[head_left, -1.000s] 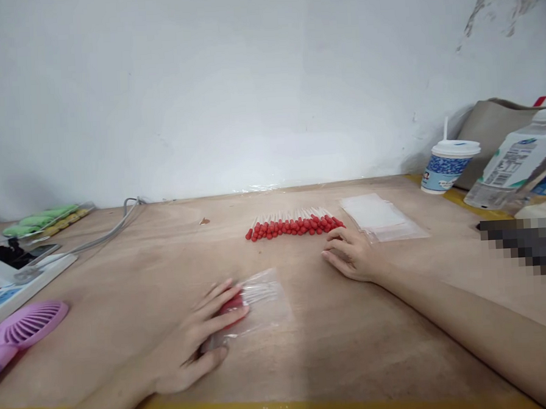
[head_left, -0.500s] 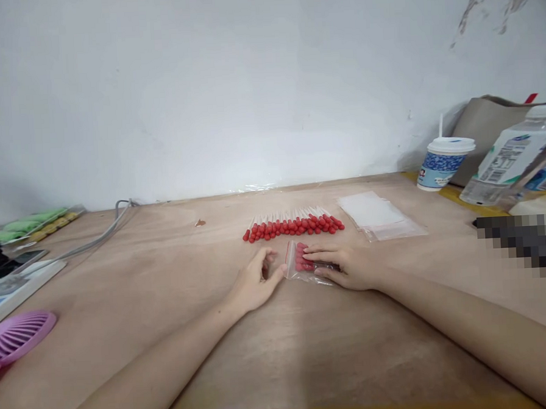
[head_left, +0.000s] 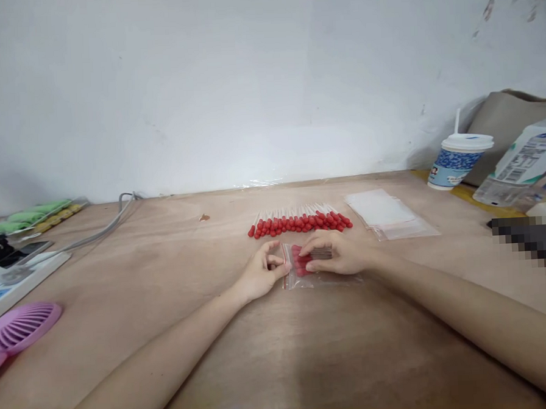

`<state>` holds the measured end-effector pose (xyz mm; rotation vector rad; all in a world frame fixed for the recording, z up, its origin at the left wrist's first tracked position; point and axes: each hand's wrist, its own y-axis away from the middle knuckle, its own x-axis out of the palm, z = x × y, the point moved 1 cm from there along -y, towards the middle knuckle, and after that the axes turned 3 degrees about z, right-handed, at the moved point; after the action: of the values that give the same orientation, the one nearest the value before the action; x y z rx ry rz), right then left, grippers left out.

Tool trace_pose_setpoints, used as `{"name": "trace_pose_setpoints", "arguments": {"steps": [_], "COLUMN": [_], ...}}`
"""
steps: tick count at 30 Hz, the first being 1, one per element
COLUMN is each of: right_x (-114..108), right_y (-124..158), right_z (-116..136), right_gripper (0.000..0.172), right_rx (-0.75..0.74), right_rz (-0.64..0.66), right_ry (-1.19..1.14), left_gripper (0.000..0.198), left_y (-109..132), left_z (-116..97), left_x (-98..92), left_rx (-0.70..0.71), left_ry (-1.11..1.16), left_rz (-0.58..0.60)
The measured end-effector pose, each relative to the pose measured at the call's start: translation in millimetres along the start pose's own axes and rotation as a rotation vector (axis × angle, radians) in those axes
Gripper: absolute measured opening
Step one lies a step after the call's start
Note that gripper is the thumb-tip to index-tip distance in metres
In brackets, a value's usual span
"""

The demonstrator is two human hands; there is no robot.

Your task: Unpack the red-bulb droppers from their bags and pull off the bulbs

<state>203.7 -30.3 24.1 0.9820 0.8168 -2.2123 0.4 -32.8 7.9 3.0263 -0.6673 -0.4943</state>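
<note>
A small clear zip bag (head_left: 314,276) with red-tipped sticks inside lies on the wooden table (head_left: 280,338) in front of me. My left hand (head_left: 261,271) pinches the bag's left, red-lined edge with curled fingers. My right hand (head_left: 334,254) rests on top of the bag, fingers closed over the red tips. Just beyond the hands lies a row of loose red-tipped sticks (head_left: 300,221), tips toward me.
A stack of empty clear bags (head_left: 387,214) lies right of the row. A lidded cup with straw (head_left: 457,158), a plastic bottle (head_left: 525,164) and a grey bag stand at the far right. A purple fan (head_left: 18,331), power strip (head_left: 20,276), cable and green items sit left.
My left hand carried the filled bag from the near left up to the table's middle. My right hand came back from the row and settled on it; both hands now grip it.
</note>
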Motion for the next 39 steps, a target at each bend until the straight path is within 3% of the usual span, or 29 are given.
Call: {"name": "trace_pose_setpoints", "arguments": {"steps": [3,6,11,22,39], "right_x": [12,26,34,37,35], "right_y": [-11,-16,-12,-11,-11], "right_z": [11,13,5,4,5], "right_gripper": [0.019,0.03,0.032,0.026,0.027], "right_rx": [0.049,0.052,0.041,-0.011,-0.017], "right_rz": [-0.186,-0.263,-0.272,-0.301,-0.29], "right_ry": [0.121,0.13,0.082,0.119,0.113], "left_gripper": [0.067,0.062,0.052,0.04,0.04], "left_y": [2,2,-3,-5,-3], "left_z": [2,6,12,11,10], "left_x": [-2.0,-3.5,-7.5,-10.7,-10.5], "left_rx": [0.021,0.086,0.114,0.139,0.162], "left_ry": [-0.005,-0.048,-0.072,-0.051,-0.073], "left_rz": [-0.002,-0.029,-0.062,-0.012,-0.019]}}
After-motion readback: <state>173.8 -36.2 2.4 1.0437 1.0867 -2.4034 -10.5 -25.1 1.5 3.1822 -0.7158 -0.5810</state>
